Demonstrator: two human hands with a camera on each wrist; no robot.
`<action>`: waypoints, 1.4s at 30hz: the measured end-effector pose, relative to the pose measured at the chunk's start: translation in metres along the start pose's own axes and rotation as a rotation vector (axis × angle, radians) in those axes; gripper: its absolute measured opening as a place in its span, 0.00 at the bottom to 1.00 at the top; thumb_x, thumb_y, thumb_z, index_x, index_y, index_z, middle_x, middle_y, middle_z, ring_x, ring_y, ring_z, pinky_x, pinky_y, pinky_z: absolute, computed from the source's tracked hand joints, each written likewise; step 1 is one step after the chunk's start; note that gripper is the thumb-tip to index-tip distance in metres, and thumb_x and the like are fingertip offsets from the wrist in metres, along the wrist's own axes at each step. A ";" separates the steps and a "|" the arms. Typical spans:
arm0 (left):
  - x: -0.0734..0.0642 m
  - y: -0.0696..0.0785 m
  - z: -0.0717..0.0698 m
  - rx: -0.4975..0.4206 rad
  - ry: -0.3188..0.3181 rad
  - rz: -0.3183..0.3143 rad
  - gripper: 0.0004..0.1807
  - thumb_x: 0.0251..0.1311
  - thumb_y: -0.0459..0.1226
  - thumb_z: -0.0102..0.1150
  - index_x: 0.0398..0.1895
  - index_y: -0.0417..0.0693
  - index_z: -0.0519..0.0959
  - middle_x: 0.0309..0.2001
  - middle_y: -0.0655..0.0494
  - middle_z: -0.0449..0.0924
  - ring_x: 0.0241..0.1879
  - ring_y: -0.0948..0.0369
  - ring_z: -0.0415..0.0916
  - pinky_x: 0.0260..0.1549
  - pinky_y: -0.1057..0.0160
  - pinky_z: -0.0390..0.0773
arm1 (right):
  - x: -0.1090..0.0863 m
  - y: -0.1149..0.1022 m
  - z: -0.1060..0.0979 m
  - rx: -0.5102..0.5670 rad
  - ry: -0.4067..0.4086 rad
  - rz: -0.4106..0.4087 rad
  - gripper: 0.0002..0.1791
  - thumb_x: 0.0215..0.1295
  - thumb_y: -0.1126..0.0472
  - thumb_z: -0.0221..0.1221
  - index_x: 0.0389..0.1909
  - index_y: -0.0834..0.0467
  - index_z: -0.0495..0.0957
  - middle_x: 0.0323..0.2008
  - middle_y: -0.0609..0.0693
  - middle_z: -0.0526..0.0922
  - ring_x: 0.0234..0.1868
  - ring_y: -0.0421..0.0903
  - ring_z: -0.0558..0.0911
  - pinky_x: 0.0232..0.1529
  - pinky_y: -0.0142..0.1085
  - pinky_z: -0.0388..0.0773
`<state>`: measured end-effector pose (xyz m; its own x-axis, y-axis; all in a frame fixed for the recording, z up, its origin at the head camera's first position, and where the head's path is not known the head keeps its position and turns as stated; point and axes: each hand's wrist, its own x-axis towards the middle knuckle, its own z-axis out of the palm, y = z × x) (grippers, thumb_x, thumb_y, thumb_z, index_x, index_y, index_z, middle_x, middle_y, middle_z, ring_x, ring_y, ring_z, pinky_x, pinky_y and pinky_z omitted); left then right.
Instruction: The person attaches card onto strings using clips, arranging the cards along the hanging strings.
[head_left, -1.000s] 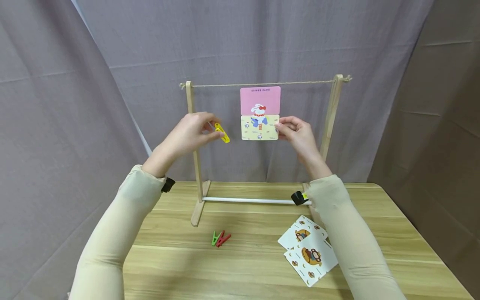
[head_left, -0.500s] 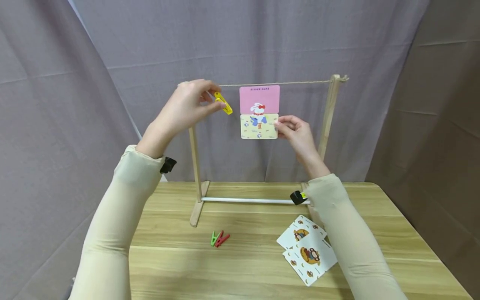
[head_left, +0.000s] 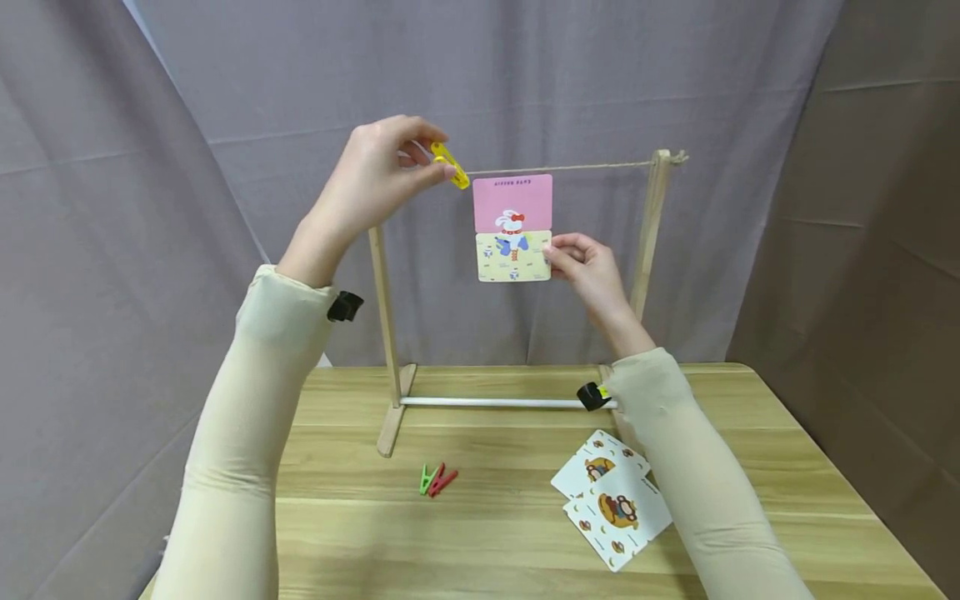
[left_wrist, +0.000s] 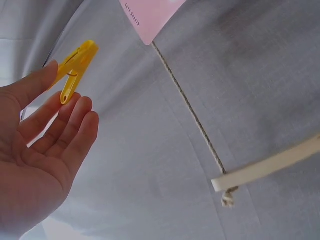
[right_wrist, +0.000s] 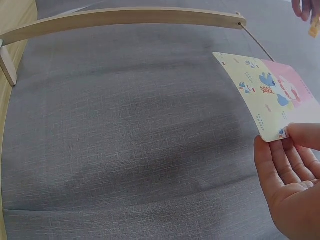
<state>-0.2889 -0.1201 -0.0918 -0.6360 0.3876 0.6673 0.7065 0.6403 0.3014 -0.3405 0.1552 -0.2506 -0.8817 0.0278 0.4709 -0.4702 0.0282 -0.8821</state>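
Note:
A yellow clothespin [head_left: 450, 165] is pinched between the thumb and fingers of my left hand [head_left: 386, 171], up near the string [head_left: 592, 167]. In the left wrist view the clothespin [left_wrist: 75, 70] stands apart from everything but the fingers. My right hand [head_left: 592, 271] pinches the right edge of a pink-and-yellow rabbit card [head_left: 513, 200], low down. The card's top edge lies close to the string, just right of the clothespin; whether they touch I cannot tell. Seen from the right wrist, thumb and fingers grip a corner of the card [right_wrist: 265, 90].
The string is tied between two wooden posts [head_left: 651, 233], joined low down by a white rod [head_left: 487, 402]. On the table [head_left: 360, 533] lie a green clothespin [head_left: 427, 478], a red clothespin [head_left: 442, 481] and overlapping white monkey cards [head_left: 618, 508]. Grey cloth [head_left: 480, 75] hangs behind.
My left hand has risen with the yellow clothespin, from below the string to string height beside the card's upper left corner. My right hand and the card have stayed nearly still.

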 end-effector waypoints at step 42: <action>0.053 0.011 0.035 -0.081 0.047 -0.080 0.24 0.63 0.40 0.69 0.62 0.48 0.80 0.54 0.57 0.83 0.50 0.65 0.76 0.56 0.75 0.72 | -0.003 0.001 0.001 -0.034 -0.005 0.009 0.15 0.71 0.63 0.62 0.49 0.71 0.77 0.36 0.47 0.86 0.37 0.41 0.84 0.44 0.33 0.84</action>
<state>-0.3255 -0.0689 -0.0773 -0.6775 0.3045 0.6695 0.6780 0.6113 0.4081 -0.3383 0.1543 -0.2524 -0.8863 0.0229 0.4625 -0.4605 0.0624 -0.8855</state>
